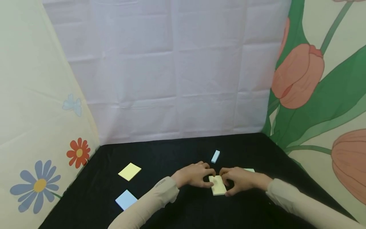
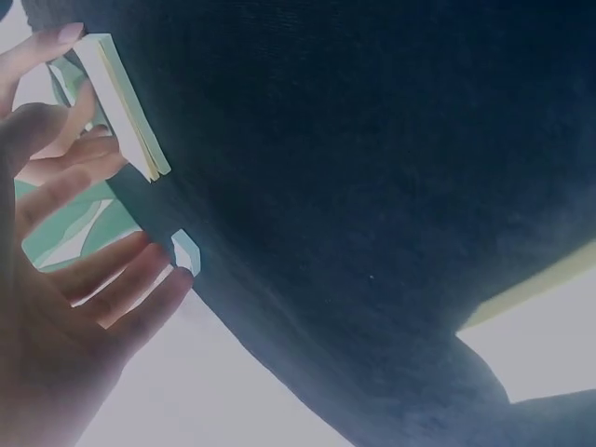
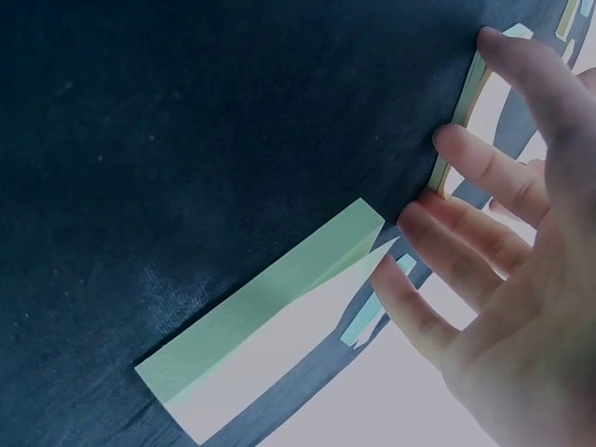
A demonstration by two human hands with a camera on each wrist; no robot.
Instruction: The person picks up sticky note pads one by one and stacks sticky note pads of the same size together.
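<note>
A pale yellow sticky note pad [image 1: 218,188] lies on the black cloth between both hands; its layered edge shows in the wrist views. My left hand [image 1: 195,175] holds its left side, the thumb at the left edge and the index finger near the far corner. Across from it, my right hand [image 1: 242,180] holds the right side, with the thumb by the near corner and a finger at the far edge. A green pad [image 3: 270,298] lies beside the right hand, mostly hidden by it in the head view. Beyond the hands is a narrow light-blue pad [image 1: 215,156].
To the left on the black cloth [image 1: 177,210] lie a yellow square pad [image 1: 130,171] and a blue square pad [image 1: 126,199], the latter partly behind the left sleeve. A white curtain [image 1: 171,79] hangs behind the table, with flower-printed cloth at both sides.
</note>
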